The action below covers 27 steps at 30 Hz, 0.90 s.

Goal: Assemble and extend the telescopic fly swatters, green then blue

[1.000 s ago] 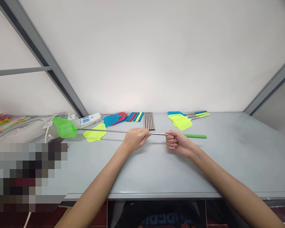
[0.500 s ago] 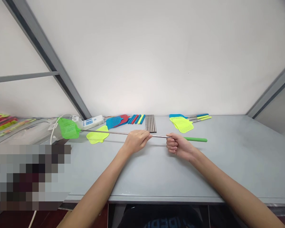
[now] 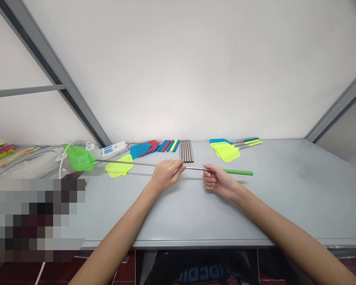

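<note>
A green fly swatter (image 3: 80, 157) with a long, thin metal shaft is held level above the table, its mesh head at the left and its green grip at the right. My left hand (image 3: 167, 174) is closed over the middle of the shaft. Fingers curled, my right hand (image 3: 218, 180) grips the shaft just left of the green grip. Below and behind the shaft lies a loose yellow swatter head (image 3: 120, 166). Several metal tubes (image 3: 186, 151) are lined up beyond my left hand.
Coloured grips (image 3: 169, 145) lie in a row beside stacked blue and red swatter heads (image 3: 141, 150). A white power strip (image 3: 114, 149) is at their left. Swatters with blue and yellow heads (image 3: 225, 151) lie at the back right. Plastic-wrapped goods (image 3: 26, 162) and a cable occupy the left side.
The view has shifted slightly, so everything sits a little further left and higher. Both hands keep hold of the swatter, with the right-hand fingers slightly looser.
</note>
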Motion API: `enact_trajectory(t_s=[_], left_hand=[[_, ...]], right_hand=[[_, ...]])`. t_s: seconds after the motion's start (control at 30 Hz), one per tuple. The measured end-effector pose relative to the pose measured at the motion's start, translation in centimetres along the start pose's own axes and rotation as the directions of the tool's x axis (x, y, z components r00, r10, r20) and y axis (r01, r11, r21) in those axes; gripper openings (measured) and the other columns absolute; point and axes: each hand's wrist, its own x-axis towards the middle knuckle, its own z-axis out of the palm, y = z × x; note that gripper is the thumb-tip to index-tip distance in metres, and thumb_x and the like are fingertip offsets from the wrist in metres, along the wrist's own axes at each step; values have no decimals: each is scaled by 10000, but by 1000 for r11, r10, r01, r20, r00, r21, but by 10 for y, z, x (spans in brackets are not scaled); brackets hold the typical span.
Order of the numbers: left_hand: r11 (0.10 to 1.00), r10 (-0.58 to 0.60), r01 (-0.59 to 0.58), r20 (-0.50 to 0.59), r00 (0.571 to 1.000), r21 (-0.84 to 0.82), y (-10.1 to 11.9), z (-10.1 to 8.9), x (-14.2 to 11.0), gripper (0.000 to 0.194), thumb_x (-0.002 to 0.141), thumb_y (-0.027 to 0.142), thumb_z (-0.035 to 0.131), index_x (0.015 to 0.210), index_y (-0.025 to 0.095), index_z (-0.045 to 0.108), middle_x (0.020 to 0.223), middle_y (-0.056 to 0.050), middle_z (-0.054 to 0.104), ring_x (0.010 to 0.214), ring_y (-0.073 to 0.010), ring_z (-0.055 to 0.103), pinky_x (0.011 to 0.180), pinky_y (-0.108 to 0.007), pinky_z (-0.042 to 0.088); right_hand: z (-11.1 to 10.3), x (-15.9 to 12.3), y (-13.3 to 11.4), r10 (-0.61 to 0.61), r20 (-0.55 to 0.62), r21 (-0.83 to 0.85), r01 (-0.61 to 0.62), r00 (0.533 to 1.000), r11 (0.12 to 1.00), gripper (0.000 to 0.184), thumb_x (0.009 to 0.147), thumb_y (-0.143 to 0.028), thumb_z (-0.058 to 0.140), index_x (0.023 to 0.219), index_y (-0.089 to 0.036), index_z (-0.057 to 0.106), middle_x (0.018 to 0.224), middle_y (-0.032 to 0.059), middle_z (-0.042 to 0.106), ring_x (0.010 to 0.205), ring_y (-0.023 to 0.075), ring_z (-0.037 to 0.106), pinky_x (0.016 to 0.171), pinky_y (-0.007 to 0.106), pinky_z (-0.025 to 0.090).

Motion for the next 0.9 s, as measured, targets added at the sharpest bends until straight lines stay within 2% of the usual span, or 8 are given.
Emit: enact_trajectory(t_s=[0.37, 0.67, 0.9], left_hand=[[1000, -4, 3, -11, 1000, -19, 4, 0, 0, 282, 877, 298, 335, 689, 176, 506, 606, 6, 559, 560, -104, 502, 541, -225, 305], [1000, 1, 1, -102, 995, 18, 6, 4, -2, 285, 829, 438, 408, 788, 188, 539, 580, 11, 558, 540, -111, 518, 530, -229, 311], [998, 57, -53, -87, 995, 44, 6, 8, -2, 275, 860, 389, 378, 744, 201, 541, 606, 7, 570, 569, -113, 512, 549, -235, 303]], right_hand=[[-1, 3, 3, -20, -69, -66, 15, 997, 998, 381, 759, -413, 463, 477, -159, 431, 343, -75, 244, 363, 56, 205, 397, 193, 224], [0, 3, 7, -91, -127, -125, 75, 988, 989, 413, 742, -463, 480, 471, -151, 476, 325, -68, 270, 349, 51, 206, 392, 201, 210], [-3, 5, 8, -133, -175, -153, 106, 976, 982, 455, 733, -493, 481, 430, -154, 471, 316, -65, 253, 342, 54, 213, 390, 211, 216]])
